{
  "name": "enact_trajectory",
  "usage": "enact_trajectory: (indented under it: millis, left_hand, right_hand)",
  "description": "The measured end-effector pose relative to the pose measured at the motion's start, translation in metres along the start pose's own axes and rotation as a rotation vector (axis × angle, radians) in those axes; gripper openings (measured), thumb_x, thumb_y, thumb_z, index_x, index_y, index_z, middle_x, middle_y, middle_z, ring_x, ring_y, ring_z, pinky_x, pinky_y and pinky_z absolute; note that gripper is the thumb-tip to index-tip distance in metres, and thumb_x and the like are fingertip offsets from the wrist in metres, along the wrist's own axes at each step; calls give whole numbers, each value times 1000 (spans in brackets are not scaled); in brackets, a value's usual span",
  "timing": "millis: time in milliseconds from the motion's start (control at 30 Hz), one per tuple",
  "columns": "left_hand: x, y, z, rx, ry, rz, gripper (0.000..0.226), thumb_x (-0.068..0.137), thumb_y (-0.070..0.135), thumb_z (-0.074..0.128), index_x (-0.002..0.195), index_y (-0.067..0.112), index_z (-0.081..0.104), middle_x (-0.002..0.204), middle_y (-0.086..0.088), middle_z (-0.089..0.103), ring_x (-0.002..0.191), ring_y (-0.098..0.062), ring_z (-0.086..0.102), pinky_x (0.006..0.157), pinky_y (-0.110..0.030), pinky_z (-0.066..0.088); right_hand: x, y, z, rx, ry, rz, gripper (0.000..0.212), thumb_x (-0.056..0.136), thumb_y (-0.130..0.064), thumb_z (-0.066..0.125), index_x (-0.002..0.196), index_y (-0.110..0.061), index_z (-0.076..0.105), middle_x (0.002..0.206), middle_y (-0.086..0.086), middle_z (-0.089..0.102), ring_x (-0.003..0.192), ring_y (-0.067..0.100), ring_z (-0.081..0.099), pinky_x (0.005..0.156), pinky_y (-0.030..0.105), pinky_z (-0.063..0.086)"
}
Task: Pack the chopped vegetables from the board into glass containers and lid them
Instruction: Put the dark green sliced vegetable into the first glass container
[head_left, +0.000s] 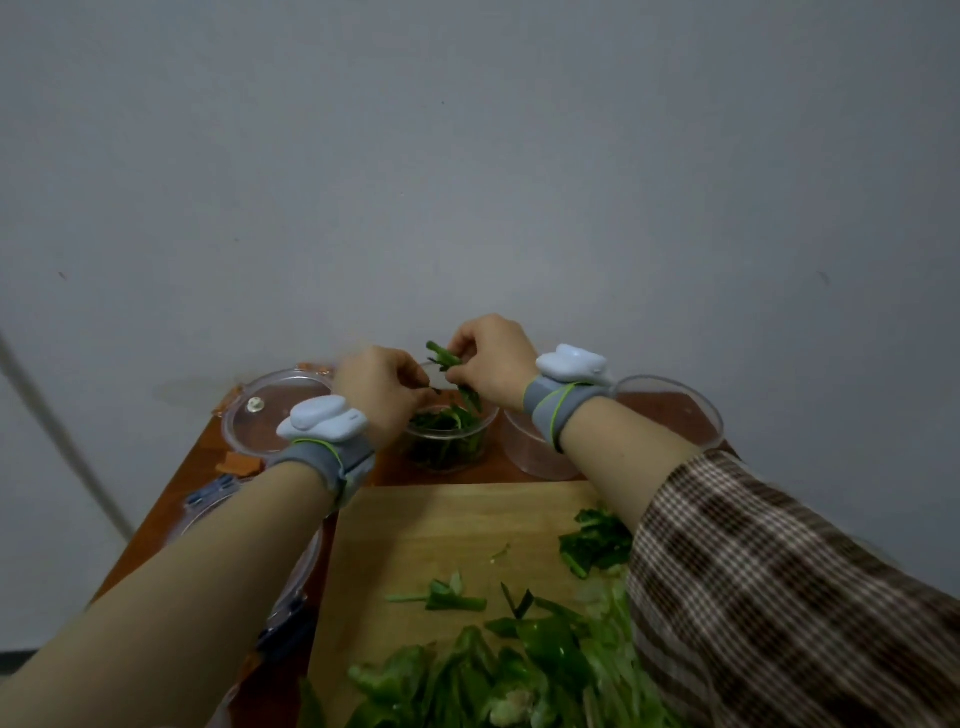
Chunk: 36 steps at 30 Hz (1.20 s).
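Here we hold a bunch of green strips over the middle container, which is already part filled. The right hand pinches them; the left hand curls at their lower ends, grip unclear. Long strips may drape the rim and drop onto the table. The right wrist sits against the empty container and could nudge it. Most greens lie on the board.

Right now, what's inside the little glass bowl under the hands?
Dark green vegetable strips lie inside the glass container. The left hand and right hand pinch more above it, covering its far rim.
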<state>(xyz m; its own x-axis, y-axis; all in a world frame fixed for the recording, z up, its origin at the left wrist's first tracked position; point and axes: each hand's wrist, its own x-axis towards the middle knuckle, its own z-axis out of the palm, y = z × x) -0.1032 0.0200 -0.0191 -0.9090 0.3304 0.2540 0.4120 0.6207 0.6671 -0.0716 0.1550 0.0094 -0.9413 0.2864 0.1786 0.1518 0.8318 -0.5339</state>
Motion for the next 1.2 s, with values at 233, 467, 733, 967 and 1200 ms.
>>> enact_trajectory:
  millis: [233, 467, 733, 967, 1200]
  left_hand:
    - [3, -9, 1, 187, -99, 32, 17, 79, 34, 73, 89, 21, 78, 90, -6, 73, 98, -26, 60, 86, -37, 52]
    - [-7, -5, -8, 202, -149, 60, 23, 87, 26, 59, 102, 19, 75, 102, -7, 72, 109, -26, 55, 92, -38, 49]
    - [-28, 7, -31, 60, -111, 153, 21, 88, 18, 60, 106, 17, 71, 102, -3, 72, 93, -18, 66, 87, -33, 54]
    - [-62, 17, -41, 198, -732, 252, 10, 85, 30, 66, 94, 27, 69, 93, 9, 69, 85, -9, 65, 79, -21, 51]
    - [-84, 22, -35, 346, -1002, 180, 45, 71, 46, 76, 111, 30, 61, 106, 10, 60, 94, -9, 56, 81, -24, 48]
  right_hand:
    - [1, 5, 7, -279, -177, -124, 21, 77, -11, 71, 97, -11, 66, 105, 12, 67, 98, 31, 62, 81, 33, 50]
    - [-7, -1, -6, -176, -258, -115, 21, 81, -9, 65, 100, -14, 75, 102, 7, 73, 96, 20, 66, 80, 24, 50]
    - [-22, 1, -26, 121, -234, -2, 17, 81, 1, 63, 94, -5, 73, 93, 20, 73, 75, 22, 67, 79, 35, 59]
    - [-69, 12, -49, 15, -467, -20, 10, 77, -10, 75, 86, -11, 74, 71, 5, 69, 56, 6, 62, 62, 21, 54]
    - [-119, 17, -47, -241, -691, -74, 15, 75, -22, 78, 86, -11, 76, 74, -1, 70, 63, 6, 59, 64, 20, 50]
